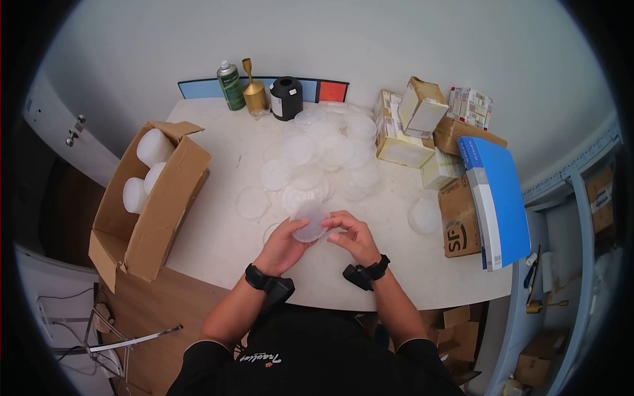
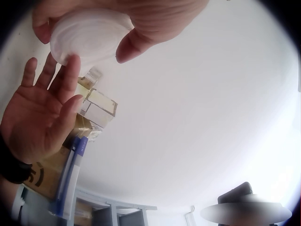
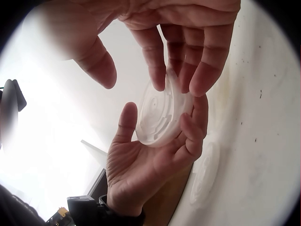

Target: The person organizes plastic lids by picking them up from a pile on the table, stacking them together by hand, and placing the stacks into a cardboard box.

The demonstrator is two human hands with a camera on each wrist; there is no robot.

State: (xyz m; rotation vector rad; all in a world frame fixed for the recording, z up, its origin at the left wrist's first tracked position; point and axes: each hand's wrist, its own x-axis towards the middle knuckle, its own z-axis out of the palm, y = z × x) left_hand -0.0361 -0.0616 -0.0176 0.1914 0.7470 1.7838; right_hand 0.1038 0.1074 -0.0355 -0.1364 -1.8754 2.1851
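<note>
A round translucent plastic lid [image 1: 310, 221] is up over the near part of the table, held at its edge by my left hand [image 1: 282, 247]. In the right wrist view, the left thumb is at one side of the lid [image 3: 157, 115] and the fingers curl at the other. My right hand [image 1: 353, 239] is on the lid's other side. Its fairly straight fingers meet the rim, while the right thumb stays apart from it. Beyond the hands, many similar lids [image 1: 300, 150] lie in a loose heap, with single ones such as a flat lid [image 1: 253, 202] nearby.
At the left stands an open cardboard box [image 1: 173, 204] with white tubs [image 1: 154, 146] inside. Along the back are a spray can [image 1: 231, 86], a brass holder [image 1: 255, 98] and a black bottle [image 1: 286, 99]. Small boxes [image 1: 422, 109] and a blue binder [image 1: 498, 198] crowd the right side.
</note>
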